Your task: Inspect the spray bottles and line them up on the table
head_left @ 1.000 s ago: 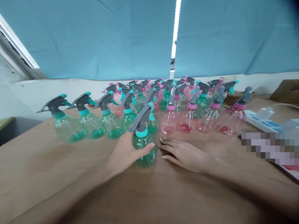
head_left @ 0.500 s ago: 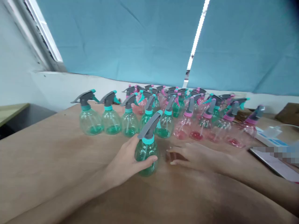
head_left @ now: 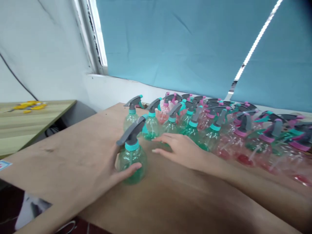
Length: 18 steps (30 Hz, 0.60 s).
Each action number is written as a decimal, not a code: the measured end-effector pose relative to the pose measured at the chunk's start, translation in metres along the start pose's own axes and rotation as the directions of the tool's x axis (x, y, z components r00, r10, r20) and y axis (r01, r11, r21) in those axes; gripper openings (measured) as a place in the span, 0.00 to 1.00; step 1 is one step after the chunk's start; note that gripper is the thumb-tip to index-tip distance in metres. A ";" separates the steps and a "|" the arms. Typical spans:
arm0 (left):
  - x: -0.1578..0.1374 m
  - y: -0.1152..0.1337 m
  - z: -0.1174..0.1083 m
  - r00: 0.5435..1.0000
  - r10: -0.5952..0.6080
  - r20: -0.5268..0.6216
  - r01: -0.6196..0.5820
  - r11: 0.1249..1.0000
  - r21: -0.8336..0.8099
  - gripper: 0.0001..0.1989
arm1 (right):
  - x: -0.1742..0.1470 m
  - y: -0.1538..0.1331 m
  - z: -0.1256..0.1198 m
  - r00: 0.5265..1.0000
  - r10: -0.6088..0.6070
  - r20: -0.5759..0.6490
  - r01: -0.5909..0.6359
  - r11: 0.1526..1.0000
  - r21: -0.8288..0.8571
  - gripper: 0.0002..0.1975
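A clear green spray bottle [head_left: 133, 161] with a turquoise collar and grey trigger head is gripped by my left hand [head_left: 114, 172], the thumb lying across its front. My right hand [head_left: 177, 151] is to the right of it, apart from that bottle, fingers stretched out and holding nothing. Just behind the right fingertips stands another green spray bottle [head_left: 151, 125]. More green bottles [head_left: 191, 130] are lined up behind and to the right, partly hidden by my right hand. Farther right are pink spray bottles [head_left: 246, 156] with a little pink liquid at the bottom.
The wooden table [head_left: 80, 143] carries several more bottles packed in rows toward the back. A side table [head_left: 14, 118] at the left holds yellow items [head_left: 30, 105]. Behind everything hang a blue curtain [head_left: 170, 48] and a white wall [head_left: 44, 58].
My view has swung left, bringing the side table in. The left hand and its bottle have moved left relative to the standing rows. My right hand has also come left, near the green bottles.
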State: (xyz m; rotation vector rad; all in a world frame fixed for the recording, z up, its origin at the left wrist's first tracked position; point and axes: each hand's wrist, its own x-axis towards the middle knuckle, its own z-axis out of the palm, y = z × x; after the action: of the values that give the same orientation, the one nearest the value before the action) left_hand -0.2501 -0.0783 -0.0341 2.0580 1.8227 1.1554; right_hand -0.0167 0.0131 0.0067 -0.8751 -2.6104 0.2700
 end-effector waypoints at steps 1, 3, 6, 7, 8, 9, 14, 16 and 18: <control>0.001 -0.005 -0.006 0.999 -0.017 -0.033 0.016 1.000 -0.015 0.27 | 0.011 -0.004 0.004 0.999 0.025 -0.029 -0.024 0.999 0.041 0.18; 0.004 -0.012 -0.019 0.995 -0.057 -0.079 0.055 0.998 -0.029 0.27 | 0.033 -0.010 0.010 0.998 0.046 -0.053 -0.042 0.996 0.079 0.19; 0.014 -0.020 -0.040 0.985 -0.104 -0.140 0.106 0.994 0.005 0.26 | 0.063 -0.014 0.019 0.994 0.091 -0.068 -0.082 0.989 0.126 0.23; 0.019 -0.023 -0.046 0.988 -0.124 -0.094 0.128 0.991 0.036 0.25 | 0.071 -0.015 0.022 0.992 0.107 -0.070 -0.096 0.985 0.141 0.24; 0.023 -0.028 -0.052 0.987 -0.151 -0.059 0.155 0.986 0.062 0.23 | 0.079 -0.016 0.024 0.989 0.126 -0.071 -0.114 0.982 0.154 0.26; 0.028 -0.034 -0.057 0.985 -0.159 -0.071 0.163 0.985 0.063 0.21 | 0.087 -0.016 0.027 0.987 0.146 -0.073 -0.133 0.978 0.163 0.27; 0.055 -0.073 -0.068 0.981 -0.163 -0.102 0.161 0.986 -0.032 0.24 | 0.115 -0.017 0.036 0.965 0.250 -0.077 -0.231 0.954 0.190 0.29; 0.067 -0.087 -0.067 0.979 -0.174 -0.108 0.170 0.984 -0.045 0.24 | 0.123 -0.016 0.039 0.959 0.274 -0.068 -0.255 0.944 0.208 0.30; 0.079 -0.099 -0.065 0.975 -0.176 -0.137 0.169 0.984 -0.059 0.26 | 0.129 -0.017 0.041 0.956 0.288 -0.058 -0.268 0.935 0.230 0.31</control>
State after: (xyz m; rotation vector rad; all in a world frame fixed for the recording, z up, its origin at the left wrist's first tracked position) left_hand -0.3714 -0.0061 -0.0124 1.7921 1.9727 1.3112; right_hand -0.1371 0.0762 0.0107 -1.1471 -2.3134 0.5705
